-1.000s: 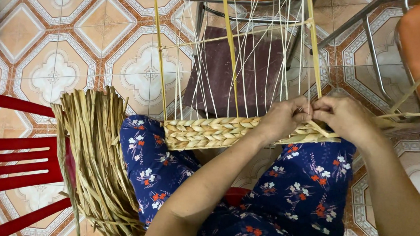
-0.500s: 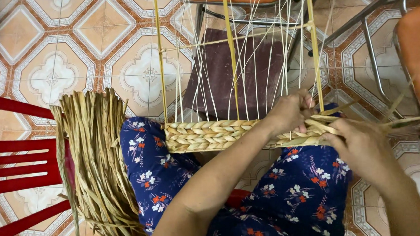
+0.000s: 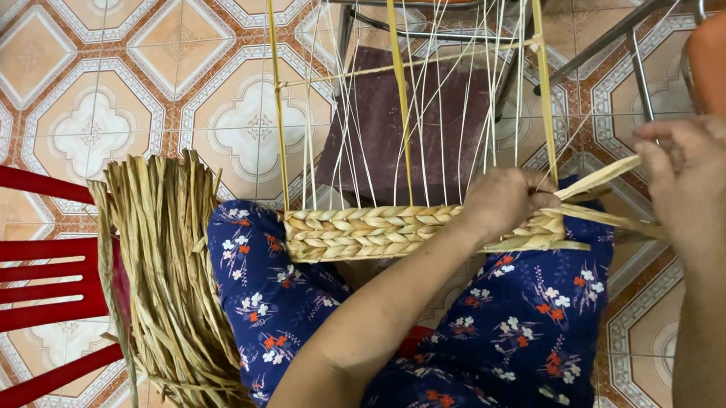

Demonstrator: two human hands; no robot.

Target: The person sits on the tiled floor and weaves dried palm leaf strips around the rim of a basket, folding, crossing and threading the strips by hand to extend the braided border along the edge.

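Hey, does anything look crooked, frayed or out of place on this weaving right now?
Nothing stands out. The woven band lies level across the upright strands; the left hand presses its end, the right hand pulls loose straw strips sideways. The straw bundle drapes over a knee.

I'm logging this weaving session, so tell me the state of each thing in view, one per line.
Woven band: partly woven, a few braided rows, resting on the lap.
Upright strands: unwoven, standing above the band.
Left hand: pressing the band's right end.
Right hand: pulling a loose strand taut.
Dried fibre bundle: loose, draped over the red chair.
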